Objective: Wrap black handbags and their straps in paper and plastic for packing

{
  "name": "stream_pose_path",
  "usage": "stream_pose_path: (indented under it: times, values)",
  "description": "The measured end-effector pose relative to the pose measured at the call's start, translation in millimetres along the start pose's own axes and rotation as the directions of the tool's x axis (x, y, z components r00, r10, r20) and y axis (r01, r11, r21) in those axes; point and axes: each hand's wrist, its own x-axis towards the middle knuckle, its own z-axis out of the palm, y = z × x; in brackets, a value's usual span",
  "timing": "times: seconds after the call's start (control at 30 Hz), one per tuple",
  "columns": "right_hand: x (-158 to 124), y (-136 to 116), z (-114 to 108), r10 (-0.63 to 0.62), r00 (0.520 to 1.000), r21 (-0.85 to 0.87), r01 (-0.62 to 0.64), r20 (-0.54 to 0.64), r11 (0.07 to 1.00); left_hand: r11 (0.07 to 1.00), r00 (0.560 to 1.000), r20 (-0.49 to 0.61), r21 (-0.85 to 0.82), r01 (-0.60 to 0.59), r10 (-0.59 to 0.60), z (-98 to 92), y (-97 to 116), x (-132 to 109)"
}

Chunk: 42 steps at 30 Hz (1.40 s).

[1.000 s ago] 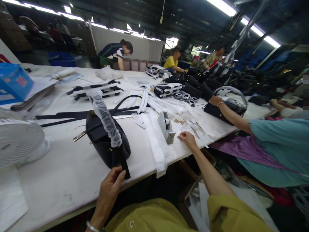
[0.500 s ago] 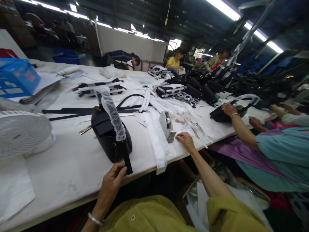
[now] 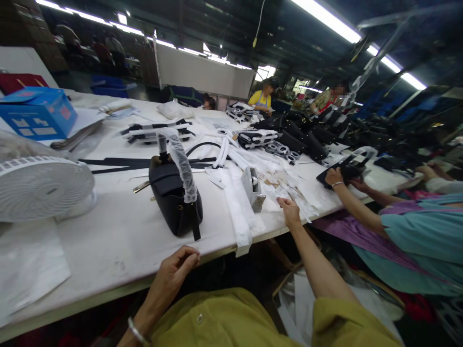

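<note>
A black handbag stands on the table, its raised handle wrapped in clear plastic film. A black strap end hangs down its near side. Just below that strap, apart from it, my left hand is at the table edge with thumb and fingertips pressed together; whatever may be between them is too small to make out. My right hand is over the table edge, right of a grey-white tape dispenser. Its fingers are pinched, and I cannot make out anything in them.
A white fan and a blue box stand at left. White foam strips hang over the table edge. Paper scraps and black bags lie to the right, where a co-worker's hands hold a bag.
My left hand has let go of the strap end and sits just below it. My right hand has moved slightly right, away from the dispenser. The view has shifted a little left.
</note>
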Motion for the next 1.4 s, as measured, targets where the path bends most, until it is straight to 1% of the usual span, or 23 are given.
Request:
stream_pose_path:
  times: [0.1, 0.17, 0.2, 0.23, 0.3, 0.4, 0.47, 0.5, 0.53, 0.6, 0.67, 0.7, 0.73, 0.77, 0.83, 0.87, 0.9, 0.93, 1.0, 1.1, 1.2, 1.33, 1.4]
  values:
    - [-38.1, -30.0, -6.7, -0.039, 0.999, 0.069, 0.036, 0.032, 0.997, 0.999, 0.982, 0.184, -0.048, -0.026, 0.035, 10.8, 21.2, 4.6]
    - [-73.2, -55.3, -7.5, -0.117, 0.983, 0.095, 0.104, 0.139, 0.990, 0.990, 0.964, 0.263, -0.138, -0.005, 0.041, 22.3, 33.7, 10.7]
    - [-91.7, -68.3, -6.3, -0.217, 0.943, 0.087, 0.201, 0.254, 0.976, 0.977, 0.956, 0.291, -0.214, 0.025, 0.039, 29.1, 38.4, 14.2]
    - [-109.6, -80.5, -3.9, -0.312, 0.886, 0.080, 0.303, 0.344, 0.949, 0.949, 0.948, 0.318, -0.306, 0.074, 0.029, 36.4, 41.9, 17.9]
    - [-140.8, -100.4, 4.1, -0.461, 0.719, 0.085, 0.493, 0.520, 0.866, 0.848, 0.939, 0.345, -0.498, 0.180, 0.004, 51.0, 45.6, 25.0]
    - [-172.3, -114.2, 21.2, -0.555, 0.476, 0.147, 0.655, 0.682, 0.741, 0.693, 0.953, 0.298, -0.678, 0.246, -0.047, 66.4, 45.9, 32.5]
    - [-183.2, -114.8, 31.8, -0.567, 0.396, 0.202, 0.663, 0.723, 0.721, 0.641, 0.975, 0.197, -0.737, 0.216, -0.103, 68.5, 44.2, 33.8]
    - [-185.8, -114.2, 36.1, -0.560, 0.395, 0.224, 0.636, 0.728, 0.738, 0.637, 0.982, 0.147, -0.747, 0.191, -0.122, 66.7, 43.1, 33.2]
    - [-186.7, -113.7, 40.0, -0.542, 0.426, 0.234, 0.588, 0.724, 0.774, 0.649, 0.986, 0.111, -0.742, 0.168, -0.129, 63.2, 42.0, 31.7]
    - [-183.9, -114.4, 47.3, -0.453, 0.576, 0.209, 0.440, 0.681, 0.874, 0.702, 0.990, 0.095, -0.698, 0.141, -0.104, 52.5, 40.5, 26.8]
    - [-178.0, -118.2, 56.4, -0.305, 0.733, 0.174, 0.252, 0.608, 0.952, 0.773, 0.989, 0.136, -0.620, 0.135, -0.063, 39.2, 40.9, 20.5]
    - [-175.2, -121.1, 62.0, -0.225, 0.764, 0.173, 0.150, 0.605, 0.973, 0.811, 0.985, 0.165, -0.569, 0.139, -0.053, 32.5, 41.8, 17.3]
    - [-173.4, -124.3, 68.2, -0.157, 0.748, 0.187, 0.045, 0.645, 0.981, 0.850, 0.980, 0.194, -0.509, 0.138, -0.043, 26.2, 43.0, 14.4]
    - [-173.0, -127.5, 74.8, -0.102, 0.692, 0.201, -0.064, 0.715, 0.977, 0.888, 0.975, 0.219, -0.442, 0.126, -0.030, 20.3, 44.0, 11.8]
    - [-176.6, -133.4, 87.6, -0.030, 0.542, 0.200, -0.257, 0.840, 0.945, 0.949, 0.967, 0.256, -0.304, 0.083, -0.003, 10.8, 44.7, 7.5]
    - [-180.4, -135.9, 93.3, -0.014, 0.503, 0.197, -0.313, 0.864, 0.929, 0.967, 0.965, 0.263, -0.249, 0.059, 0.008, 7.3, 43.7, 5.7]
    - [-184.9, -137.9, 98.4, -0.007, 0.505, 0.200, -0.330, 0.863, 0.923, 0.976, 0.969, 0.248, -0.215, 0.042, 0.013, 4.7, 41.7, 4.2]
    - [-189.7, -139.5, 103.0, -0.010, 0.535, 0.208, -0.312, 0.845, 0.927, 0.979, 0.978, 0.207, -0.202, 0.036, 0.007, 2.9, 38.9, 2.8]
    - [-198.5, -141.7, 110.4, -0.045, 0.609, 0.218, -0.213, 0.792, 0.952, 0.972, 0.997, 0.075, -0.231, 0.049, -0.033, 1.3, 31.4, 0.4]
    - [-205.5, -141.7, 119.5, -0.098, 0.648, 0.194, -0.078, 0.755, 0.978, 0.949, 0.988, -0.107, -0.306, 0.078, -0.115, 2.0, 20.6, -3.0]
    - [-201.5, -136.6, 126.8, -0.097, 0.644, 0.165, -0.045, 0.758, 0.985, 0.947, 0.972, -0.164, -0.299, 0.113, -0.168, 1.8, 14.1, -6.3]
    - [-184.3, -123.1, 135.4, -0.136, 0.755, 0.134, 0.064, 0.641, 0.989, 0.955, 0.957, -0.214, -0.265, 0.133, -0.193, -4.9, 8.6, -8.9]
    - [-177.1, -116.9, 141.3, -0.134, 0.766, 0.089, 0.101, 0.629, 0.991, 0.957, 0.953, -0.233, -0.259, 0.130, -0.192, -9.8, 5.6, -9.3]
